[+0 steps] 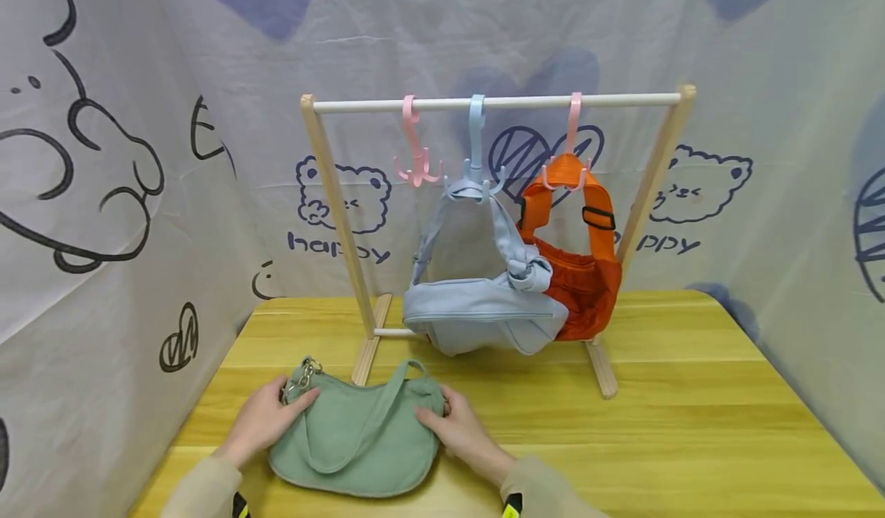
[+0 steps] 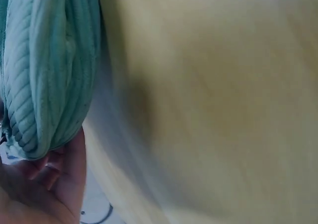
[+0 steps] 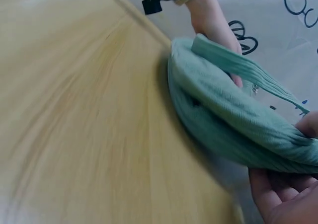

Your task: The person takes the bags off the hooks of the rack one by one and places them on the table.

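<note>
A green shoulder bag point(image 1: 353, 441) with a fabric strap and a gold chain point(image 1: 304, 376) is at the front left of the table. My left hand point(image 1: 266, 418) grips its upper left end, thumb on the front and fingers behind. At the bag's right end, my right hand point(image 1: 459, 430) grips it the same way. The left wrist view has the ribbed fabric of the green bag point(image 2: 49, 70) above the curled fingers point(image 2: 72, 174). In the right wrist view, both hands hold the green bag point(image 3: 223, 105), its underside facing the camera.
Behind the bag stands a wooden rack point(image 1: 332, 210) with a white rail point(image 1: 518, 103). A light blue bag point(image 1: 484, 314) and an orange bag point(image 1: 584, 287) hang from hooks. A pink hook point(image 1: 418, 157) at the left holds nothing. Patterned cloth point(image 1: 442, 11) surrounds the table point(image 1: 705, 426).
</note>
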A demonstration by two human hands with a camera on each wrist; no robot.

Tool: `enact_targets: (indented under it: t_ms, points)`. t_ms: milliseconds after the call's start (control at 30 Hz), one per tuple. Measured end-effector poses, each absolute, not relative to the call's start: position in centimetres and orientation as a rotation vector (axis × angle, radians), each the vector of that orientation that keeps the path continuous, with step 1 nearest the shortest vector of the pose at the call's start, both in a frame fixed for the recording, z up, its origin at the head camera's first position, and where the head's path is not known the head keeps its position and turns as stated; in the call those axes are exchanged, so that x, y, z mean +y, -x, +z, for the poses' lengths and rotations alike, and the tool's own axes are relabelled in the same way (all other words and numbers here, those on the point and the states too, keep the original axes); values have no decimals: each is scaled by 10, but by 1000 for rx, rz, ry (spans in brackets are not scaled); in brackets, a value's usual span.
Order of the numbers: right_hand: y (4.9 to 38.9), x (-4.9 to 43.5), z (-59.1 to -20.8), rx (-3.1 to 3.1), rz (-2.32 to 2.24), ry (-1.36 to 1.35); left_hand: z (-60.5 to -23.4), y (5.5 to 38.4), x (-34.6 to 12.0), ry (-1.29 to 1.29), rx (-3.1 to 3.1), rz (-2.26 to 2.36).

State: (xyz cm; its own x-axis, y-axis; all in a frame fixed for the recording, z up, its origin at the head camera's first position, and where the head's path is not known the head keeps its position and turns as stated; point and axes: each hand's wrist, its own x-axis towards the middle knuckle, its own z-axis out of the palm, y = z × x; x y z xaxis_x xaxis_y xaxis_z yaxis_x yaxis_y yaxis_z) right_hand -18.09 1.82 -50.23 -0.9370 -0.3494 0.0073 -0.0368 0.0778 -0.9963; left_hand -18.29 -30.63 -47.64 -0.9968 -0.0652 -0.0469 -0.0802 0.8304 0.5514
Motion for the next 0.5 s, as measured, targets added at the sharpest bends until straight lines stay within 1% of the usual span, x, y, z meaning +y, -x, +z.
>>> enact_targets:
  t_ms: [300, 500]
  points:
    - [187, 16, -510, 2250, -1722, 428, -481, 177, -332, 159, 2864, 789]
    - [193, 19, -511, 2426, -1554, 487, -478, 180, -345, 199, 2772, 846]
